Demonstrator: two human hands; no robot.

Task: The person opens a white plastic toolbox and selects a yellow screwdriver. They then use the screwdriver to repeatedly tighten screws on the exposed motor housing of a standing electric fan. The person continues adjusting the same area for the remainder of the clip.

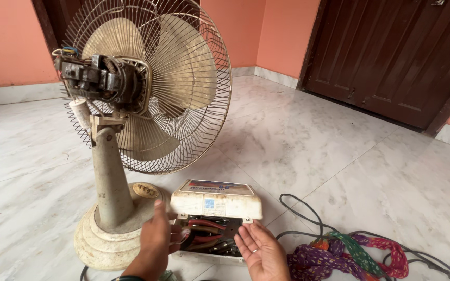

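Note:
An old table fan (147, 83) stands on the floor with its motor (102, 78) bare at the back and its wire cage around pale blades. Its round, dirty base (105, 242) is at lower left. Right of the base lies an open white box (217, 200), its lid raised, with red and black wires and tools (207, 237) inside. My left hand (157, 239) is open at the box's left edge, next to the fan base. My right hand (259, 250) is open, palm up, at the box's front right corner. Neither hand holds anything.
A black cable (308, 216) loops over the white marble floor (313, 145) to the right. A bundle of coloured cloth (347, 252) lies at lower right. A dark wooden door (397, 52) and orange walls stand behind.

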